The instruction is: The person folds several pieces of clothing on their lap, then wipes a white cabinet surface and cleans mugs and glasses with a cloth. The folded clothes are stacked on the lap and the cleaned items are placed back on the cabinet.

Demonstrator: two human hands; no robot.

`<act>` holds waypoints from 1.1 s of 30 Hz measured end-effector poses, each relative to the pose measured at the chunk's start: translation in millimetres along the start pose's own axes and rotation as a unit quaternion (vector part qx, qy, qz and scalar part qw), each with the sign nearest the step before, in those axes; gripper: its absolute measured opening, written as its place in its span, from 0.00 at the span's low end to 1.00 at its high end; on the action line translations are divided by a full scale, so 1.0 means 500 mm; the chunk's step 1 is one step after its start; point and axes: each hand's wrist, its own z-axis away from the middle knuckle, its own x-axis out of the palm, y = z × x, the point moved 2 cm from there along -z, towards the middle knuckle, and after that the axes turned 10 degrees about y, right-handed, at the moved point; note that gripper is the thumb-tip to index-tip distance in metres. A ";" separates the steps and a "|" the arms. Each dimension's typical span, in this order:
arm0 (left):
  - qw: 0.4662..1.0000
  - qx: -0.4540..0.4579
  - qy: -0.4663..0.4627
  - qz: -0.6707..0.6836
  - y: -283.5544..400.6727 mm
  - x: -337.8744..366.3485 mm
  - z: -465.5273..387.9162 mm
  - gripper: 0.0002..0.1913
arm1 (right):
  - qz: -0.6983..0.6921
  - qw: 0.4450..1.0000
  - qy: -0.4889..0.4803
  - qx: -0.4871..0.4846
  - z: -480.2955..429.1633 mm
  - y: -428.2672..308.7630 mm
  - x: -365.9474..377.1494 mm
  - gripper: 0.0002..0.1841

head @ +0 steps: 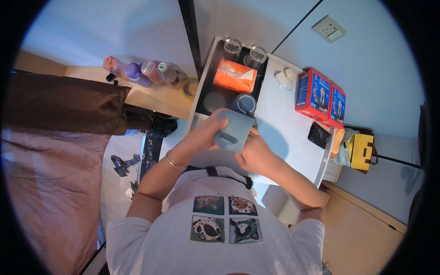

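Both hands hold a pale blue, translucent cup-like container with a handle [237,127] in front of my chest. My left hand [209,129] grips its left side, the thumb lying on top. At its right edge, my right hand [252,151] has its fingers curled; a dark slim thing shows just beyond them, too hidden to name. Beyond the container, a blue round cup [244,103] stands at the near right corner of a black tray [210,82]. The tray also bears an orange tissue pack [235,76] and two clear glasses [232,50], [255,57].
On the white table [275,103] are a white charger with cable [282,79], red and blue boxes [314,94] and a black flat item [319,135]. Several bottles [139,74] and a tape roll [189,88] stand on a wooden shelf at left. A yellow bag [362,152] is at right.
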 end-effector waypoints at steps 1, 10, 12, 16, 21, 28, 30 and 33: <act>0.999 0.000 0.032 0.015 -0.003 0.005 -0.001 0.26 | -0.069 0.997 0.017 0.031 -0.001 0.000 0.002 0.15; 0.949 -0.114 0.086 0.281 -0.026 0.034 -0.019 0.28 | -0.186 0.856 0.407 0.259 0.040 -0.023 0.092 0.18; 0.921 -0.107 0.111 0.359 -0.041 0.047 -0.018 0.28 | 0.050 0.925 0.351 0.136 0.039 -0.034 0.124 0.22; 0.929 0.033 -0.056 0.365 -0.055 0.046 -0.017 0.27 | 0.145 0.953 0.265 0.009 0.056 -0.014 0.142 0.15; 0.814 -0.128 -0.122 0.554 -0.089 0.033 -0.016 0.30 | 0.062 0.964 0.251 -0.062 0.084 0.003 0.140 0.13; 0.927 -0.175 -0.065 0.325 -0.079 0.004 -0.012 0.30 | -0.026 0.929 0.358 0.092 0.159 0.007 0.163 0.11; 0.958 -0.216 0.031 0.185 -0.078 -0.010 -0.004 0.28 | -0.247 0.840 0.356 0.326 0.183 0.035 0.174 0.13; 0.992 -0.097 0.083 -0.007 -0.053 -0.025 -0.008 0.27 | -0.021 0.875 0.366 0.318 0.187 0.061 0.162 0.10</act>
